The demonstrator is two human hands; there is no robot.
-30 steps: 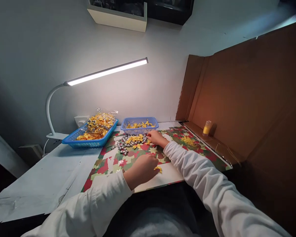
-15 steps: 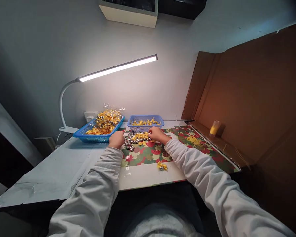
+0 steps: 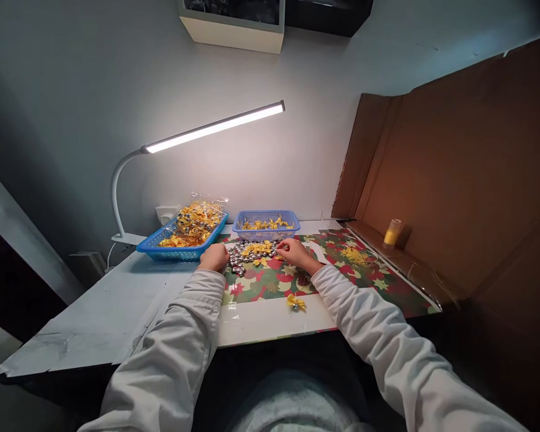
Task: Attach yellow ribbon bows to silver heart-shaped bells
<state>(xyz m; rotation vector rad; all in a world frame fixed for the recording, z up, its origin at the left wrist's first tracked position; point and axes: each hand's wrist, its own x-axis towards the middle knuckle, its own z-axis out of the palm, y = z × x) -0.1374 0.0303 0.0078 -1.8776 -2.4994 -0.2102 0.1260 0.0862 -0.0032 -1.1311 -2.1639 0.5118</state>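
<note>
My left hand (image 3: 214, 257) is curled at the left edge of a pile of shiny silver balls (image 3: 239, 254). Its fingertips are hidden, so what it grips does not show. On the pile's right side, my right hand (image 3: 293, 252) has thumb and fingers pinched together; anything between them is too small to make out. Small yellow ribbon bows (image 3: 257, 248) lie among the balls, between my hands. Nearer to me, a single yellow bow with a silver ball (image 3: 296, 303) rests on the pale strip of the table.
A blue basket (image 3: 168, 255) heaped with yellow bows and balls stands back left. Behind the pile is a smaller basket (image 3: 266, 234) of bows. A lit lamp (image 3: 216, 126) hangs above. Yellow strands (image 3: 355, 256) and a yellow spool (image 3: 392, 234) lie right, by a cardboard wall (image 3: 459, 162).
My right hand has shifted slightly right and toward me, off the bows to the pile's right edge. My left hand stays by the left edge, nearly unmoved.
</note>
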